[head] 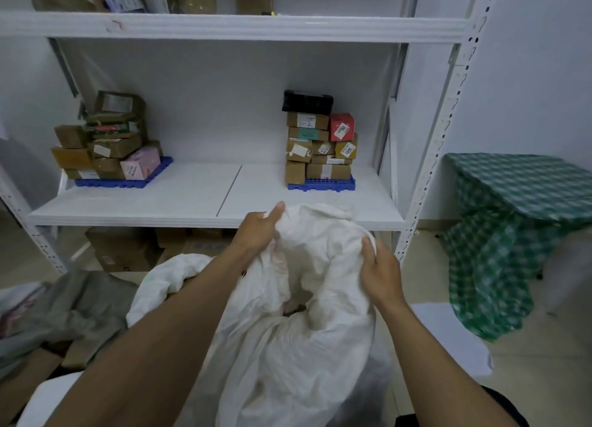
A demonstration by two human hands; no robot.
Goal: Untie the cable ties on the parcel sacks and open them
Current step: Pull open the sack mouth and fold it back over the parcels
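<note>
Sacking of white woven plastic fills the lower middle of the view: a parcel sack (298, 346) stands on the floor in front of a white metal shelf unit (224, 26), its long axis roughly upright, its mouth pointing up and a little away from the person toward the front edge of the middle shelf (192, 199). The mouth gapes, rumpled and folded, and something pinkish shows dimly deep inside. The left hand (259, 231) is a grip clenched on the far left rim of the mouth, thumb raised along the fabric; the right hand (381, 273) is a grip closed around a bunch of the right rim. No cable tie can be made out on the neck. A second white sack (166, 282) slumps just to the left, under the left forearm, beside a grey sack (80, 305) lying on the floor. On the middle shelf, two blue trays carry stacked cardboard parcels: one stack (109, 144) near the left rear corner, another (320, 144) toward the right. A green checked cloth (512, 218) drapes over something at the right.
</note>
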